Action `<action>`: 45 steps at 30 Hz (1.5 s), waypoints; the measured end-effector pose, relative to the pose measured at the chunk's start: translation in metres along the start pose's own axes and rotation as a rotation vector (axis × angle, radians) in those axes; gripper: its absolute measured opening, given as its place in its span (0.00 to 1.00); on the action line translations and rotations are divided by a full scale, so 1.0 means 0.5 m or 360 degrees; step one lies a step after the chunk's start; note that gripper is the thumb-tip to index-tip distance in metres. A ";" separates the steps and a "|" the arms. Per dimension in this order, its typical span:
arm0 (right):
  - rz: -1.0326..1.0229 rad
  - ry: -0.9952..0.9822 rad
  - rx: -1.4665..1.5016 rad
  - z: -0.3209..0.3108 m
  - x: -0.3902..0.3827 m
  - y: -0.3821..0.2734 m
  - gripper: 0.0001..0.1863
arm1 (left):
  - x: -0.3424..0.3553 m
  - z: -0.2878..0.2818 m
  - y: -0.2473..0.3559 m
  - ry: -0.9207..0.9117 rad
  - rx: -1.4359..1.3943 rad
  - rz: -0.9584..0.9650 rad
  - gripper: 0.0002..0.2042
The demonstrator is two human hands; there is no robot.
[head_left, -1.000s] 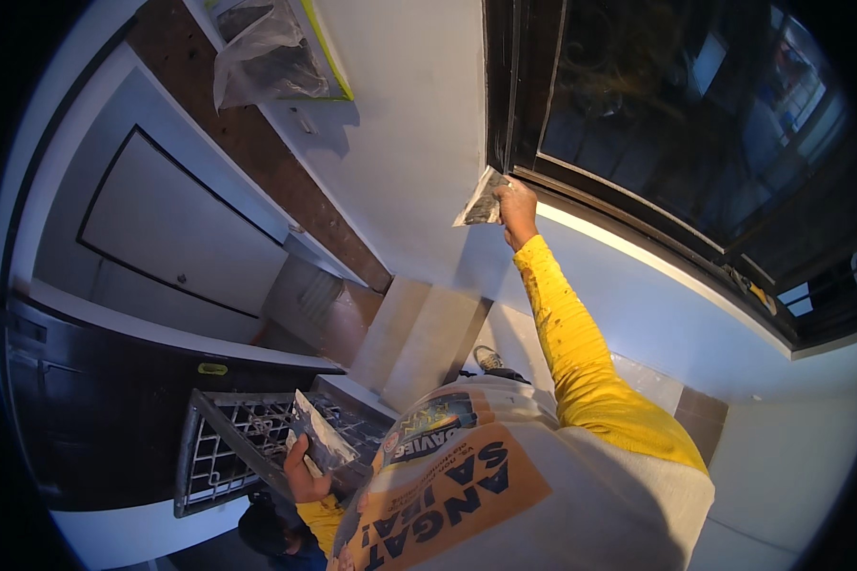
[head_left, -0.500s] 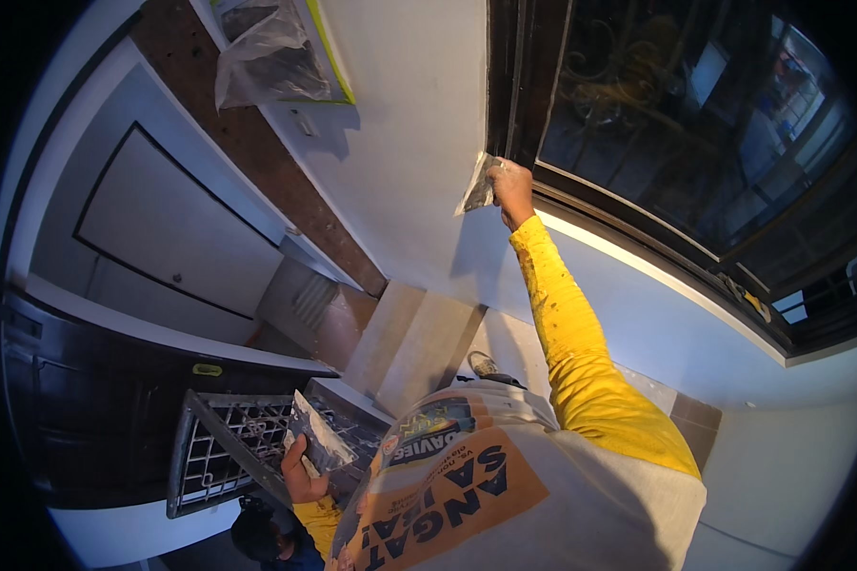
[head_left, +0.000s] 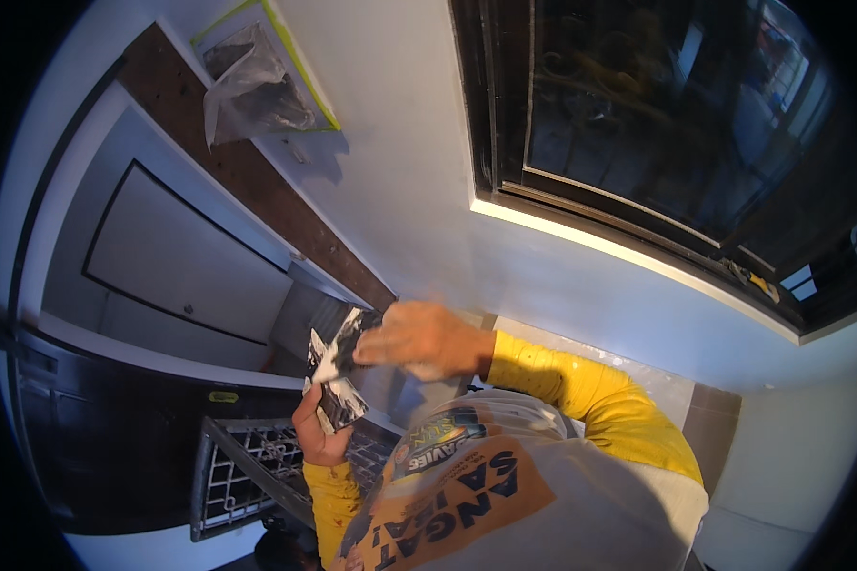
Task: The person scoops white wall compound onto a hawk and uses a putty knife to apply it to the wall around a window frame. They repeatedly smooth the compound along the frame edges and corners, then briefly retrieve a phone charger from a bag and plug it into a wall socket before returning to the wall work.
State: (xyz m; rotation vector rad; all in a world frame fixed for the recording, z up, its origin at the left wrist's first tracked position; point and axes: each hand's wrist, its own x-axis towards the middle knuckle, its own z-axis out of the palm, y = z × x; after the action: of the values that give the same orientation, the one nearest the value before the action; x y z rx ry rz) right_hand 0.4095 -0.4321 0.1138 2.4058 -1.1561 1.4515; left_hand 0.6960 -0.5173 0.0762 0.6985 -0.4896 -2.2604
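My left hand is closed on a flat, dark-bladed putty knife, held blade up in front of my left side. White putty is smeared along its blade. My right hand, blurred by motion, is closed on a second putty knife. The two blades meet or overlap at the putty; the exact contact is blurred. Both handles are mostly hidden by my fingers. Yellow sleeves cover both arms, the right one bent across in front of me.
A dark-framed window fills the upper right, with a small yellow-handled tool on its ledge. A plastic-covered box edged in green tape is on the wall. Below left are a metal grille and a dark door.
My right hand has come away from the window frame's corner, moving down and left with its putty knife to the left one. My left hand has risen slightly.
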 end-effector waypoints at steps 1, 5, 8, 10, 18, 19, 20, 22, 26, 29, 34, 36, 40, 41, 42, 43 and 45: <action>-0.0088 -0.0055 -0.0048 0.002 0.004 -0.012 0.25 | 0.008 0.007 0.004 -0.0057 0.0016 -0.0010 0.14; 0.0025 -0.0157 -0.0241 -0.008 -0.017 -0.019 0.22 | 0.007 0.015 0.019 -0.0047 0.0063 0.0024 0.11; 0.0177 0.0002 -0.0352 0.010 -0.066 0.034 0.19 | -0.006 0.013 0.028 0.0188 0.0035 0.0218 0.08; 0.0416 0.0286 -0.0316 0.048 -0.096 0.092 0.16 | -0.013 0.009 0.037 0.0195 0.0026 0.0293 0.09; 0.1761 0.2287 0.1613 0.163 -0.134 0.385 0.14 | -0.058 -0.013 0.056 -0.0005 0.0008 0.0208 0.10; 0.1892 0.2363 0.1609 0.169 -0.130 0.420 0.15 | -0.061 -0.014 0.056 0.0072 -0.0011 0.0245 0.09; 0.1903 0.2444 0.1653 0.172 -0.123 0.455 0.17 | -0.063 -0.015 0.056 -0.0016 -0.0010 0.0213 0.09; 0.1828 0.2541 0.1711 0.167 -0.107 0.511 0.19 | -0.067 -0.019 0.056 0.0031 -0.0058 0.0235 0.09; 0.1882 0.2566 0.1755 0.118 -0.061 0.560 0.20 | -0.072 -0.035 0.056 -0.0068 -0.0082 0.0200 0.09; 0.1989 0.2502 0.1710 0.080 -0.004 0.552 0.20 | -0.076 -0.049 0.057 -0.0048 -0.0051 0.0189 0.09; 0.1894 0.2464 0.1480 0.060 0.090 0.483 0.09 | -0.073 -0.047 0.070 0.0007 0.0085 0.0197 0.13; 0.1717 0.2311 0.1571 0.074 0.077 0.405 0.10 | -0.065 -0.027 0.081 -0.0059 0.0260 0.0254 0.15; 0.1616 0.1900 0.1826 0.094 0.030 0.239 0.14 | -0.051 0.049 0.105 -0.0069 0.0556 0.0419 0.18; 0.1695 0.1694 0.1906 0.091 0.014 0.206 0.16 | -0.042 0.075 0.114 -0.0100 0.0647 0.0439 0.19; 0.1746 0.1477 0.1985 0.081 -0.003 0.175 0.19 | -0.043 0.097 0.113 -0.0134 0.0713 0.0512 0.19; 0.1727 0.1275 0.1836 0.071 -0.013 0.149 0.19 | -0.042 0.118 0.110 -0.0123 0.0781 0.0591 0.19; 0.1569 0.0573 0.1156 0.030 -0.027 0.106 0.20 | -0.042 0.149 0.115 -0.0108 0.0939 0.0657 0.18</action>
State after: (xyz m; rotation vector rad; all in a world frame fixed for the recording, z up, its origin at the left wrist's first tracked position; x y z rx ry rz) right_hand 0.3824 -0.4687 0.0801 1.6897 -2.1183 2.8413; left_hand 0.6930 -0.5307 0.1714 0.7200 -1.2407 -1.7534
